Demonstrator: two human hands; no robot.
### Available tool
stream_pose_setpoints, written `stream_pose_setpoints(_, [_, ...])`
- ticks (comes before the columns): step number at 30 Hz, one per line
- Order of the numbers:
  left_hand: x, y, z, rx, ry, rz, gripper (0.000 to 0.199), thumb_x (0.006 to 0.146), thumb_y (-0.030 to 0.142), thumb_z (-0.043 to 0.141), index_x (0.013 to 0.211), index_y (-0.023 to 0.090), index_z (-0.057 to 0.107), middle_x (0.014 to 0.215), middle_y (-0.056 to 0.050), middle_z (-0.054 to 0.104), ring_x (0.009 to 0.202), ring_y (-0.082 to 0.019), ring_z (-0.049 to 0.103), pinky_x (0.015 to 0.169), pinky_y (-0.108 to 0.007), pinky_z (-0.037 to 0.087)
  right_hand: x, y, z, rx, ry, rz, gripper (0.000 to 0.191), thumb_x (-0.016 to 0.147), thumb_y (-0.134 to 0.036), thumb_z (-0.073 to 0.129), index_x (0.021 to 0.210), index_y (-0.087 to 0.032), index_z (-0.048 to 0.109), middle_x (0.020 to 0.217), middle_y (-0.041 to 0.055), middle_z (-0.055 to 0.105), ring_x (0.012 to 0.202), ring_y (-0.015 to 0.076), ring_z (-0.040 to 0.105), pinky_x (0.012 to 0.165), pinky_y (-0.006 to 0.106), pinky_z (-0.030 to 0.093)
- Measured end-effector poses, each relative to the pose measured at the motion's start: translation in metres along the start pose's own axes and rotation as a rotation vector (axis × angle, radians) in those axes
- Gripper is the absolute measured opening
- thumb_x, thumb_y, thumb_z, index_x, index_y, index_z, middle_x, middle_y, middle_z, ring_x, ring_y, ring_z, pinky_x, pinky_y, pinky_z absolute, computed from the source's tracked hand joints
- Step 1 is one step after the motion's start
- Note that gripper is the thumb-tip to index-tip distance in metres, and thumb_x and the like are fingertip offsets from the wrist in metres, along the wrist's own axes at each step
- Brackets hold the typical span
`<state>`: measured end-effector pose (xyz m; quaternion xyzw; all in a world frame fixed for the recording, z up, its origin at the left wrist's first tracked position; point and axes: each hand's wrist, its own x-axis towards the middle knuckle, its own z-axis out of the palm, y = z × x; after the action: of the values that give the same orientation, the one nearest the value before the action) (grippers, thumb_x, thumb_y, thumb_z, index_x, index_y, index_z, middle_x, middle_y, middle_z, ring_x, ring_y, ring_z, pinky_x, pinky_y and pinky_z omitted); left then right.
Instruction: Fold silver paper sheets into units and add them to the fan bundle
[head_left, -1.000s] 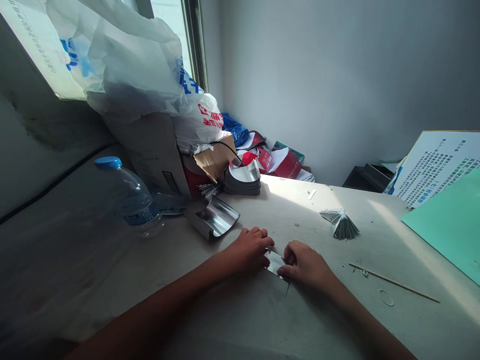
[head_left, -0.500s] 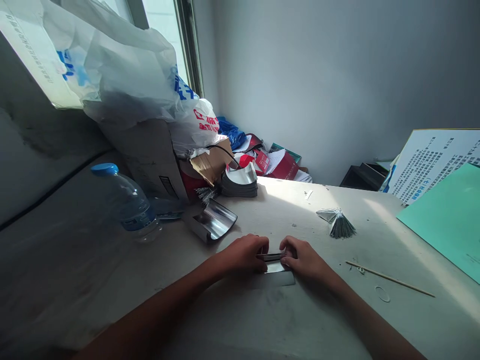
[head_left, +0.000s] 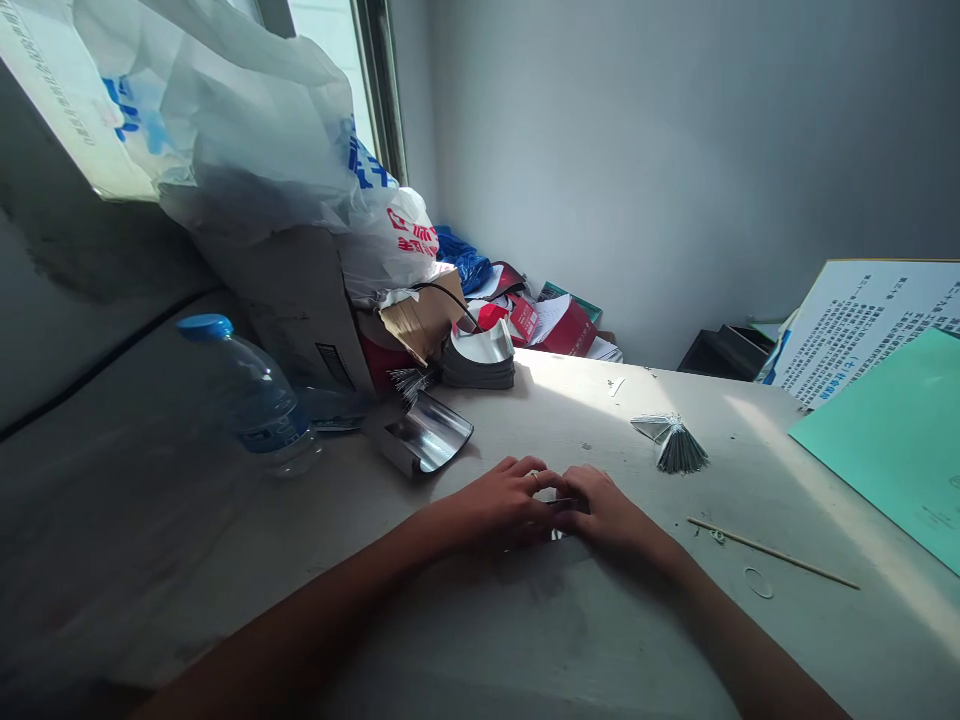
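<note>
Two hands, L hand [head_left: 499, 507] & R hand [head_left: 609, 512], on prob. foil strip [head_left: 559, 502]

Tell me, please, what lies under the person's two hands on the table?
Only a shiny metal strip shows, between the left hand and the right hand; the hands cover the rest, so its full shape cannot be seen.

Bright daylight from the window [head_left: 328, 60] at far left, sunlit patch across the table [head_left: 577, 385], dim near left, soft shadow under the left hand [head_left: 495, 505], bowed wide-angle edges
</note>
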<state>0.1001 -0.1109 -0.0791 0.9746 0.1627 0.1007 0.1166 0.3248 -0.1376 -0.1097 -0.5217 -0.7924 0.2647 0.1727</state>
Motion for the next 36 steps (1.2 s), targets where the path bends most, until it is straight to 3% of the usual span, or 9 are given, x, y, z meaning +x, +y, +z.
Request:
stream_pose_setpoints(8, [-0.003,-0.004,-0.010,-0.088,-0.101,0.032,0.013,0.089,0.018,0.069,0.097,0.028,0.074,0.111,-0.001,0.071,0.108,-0.018,0.060,0.090,-0.030,0.042,-0.008,0.005,-0.016,0.002,-0.124,-0.012,0.024,0.075,-0.021,0.074,0.097,-0.020,0.063,0.098,0.0017,0.064,0.094,0.0209,0.054,0.082,0.031,0.039])
stream_pose_setpoints(12, [-0.004,0.000,-0.013,-0.072,-0.103,0.009,0.015,0.089,0.019,0.069,0.100,0.029,0.074,0.110,-0.002,0.070,0.104,-0.018,0.060,0.088,-0.030,0.042,-0.010,0.002,-0.016,-0.043,-0.129,-0.006,0.016,0.077,-0.024,0.072,0.089,-0.020,0.063,0.091,0.0009,0.065,0.088,0.0201,0.055,0.079,0.031,0.038])
stream_pose_setpoints(15, [-0.004,0.001,-0.013,-0.069,-0.112,0.005,0.018,0.090,0.019,0.068,0.102,0.031,0.074,0.109,-0.002,0.069,0.105,-0.019,0.060,0.090,-0.032,0.041,-0.009,0.001,-0.009,-0.037,-0.063,0.022,0.008,0.081,-0.022,0.067,0.082,-0.019,0.060,0.085,0.0007,0.065,0.082,0.0188,0.056,0.074,0.030,0.038])
stream_pose_setpoints(19, [-0.005,-0.004,-0.008,-0.055,-0.090,0.002,0.024,0.087,0.018,0.070,0.107,0.031,0.073,0.114,-0.002,0.069,0.110,-0.020,0.059,0.094,-0.031,0.041,-0.005,0.000,0.003,-0.066,0.127,0.016,0.005,0.087,-0.017,0.057,0.082,-0.019,0.058,0.087,0.0023,0.063,0.080,0.0176,0.055,0.071,0.029,0.038])
stream_pose_setpoints(24, [-0.005,-0.011,-0.001,-0.015,-0.053,-0.030,0.028,0.084,0.021,0.075,0.109,0.032,0.071,0.118,0.001,0.068,0.111,-0.020,0.058,0.094,-0.030,0.040,-0.003,0.005,0.009,-0.110,0.197,-0.168,0.012,0.093,-0.012,0.052,0.086,-0.018,0.061,0.090,0.0046,0.062,0.084,0.0181,0.054,0.074,0.029,0.040])
stream_pose_setpoints(28, [-0.005,-0.014,-0.003,0.016,-0.071,-0.087,0.025,0.082,0.026,0.078,0.105,0.033,0.072,0.109,0.001,0.067,0.102,-0.017,0.060,0.088,-0.029,0.040,-0.005,0.010,0.008,-0.320,0.183,-0.394,0.023,0.099,-0.013,0.047,0.087,-0.017,0.065,0.089,0.0065,0.064,0.081,0.0190,0.051,0.073,0.032,0.037])
stream_pose_setpoints(36, [-0.002,-0.008,-0.002,0.131,-0.085,-0.091,0.008,0.087,0.025,0.071,0.095,0.026,0.071,0.101,-0.001,0.068,0.094,-0.018,0.060,0.077,-0.029,0.039,-0.005,0.011,0.007,-0.576,0.125,-0.614,0.030,0.102,-0.011,0.043,0.086,-0.017,0.069,0.086,0.0074,0.063,0.080,0.0203,0.048,0.069,0.033,0.035])
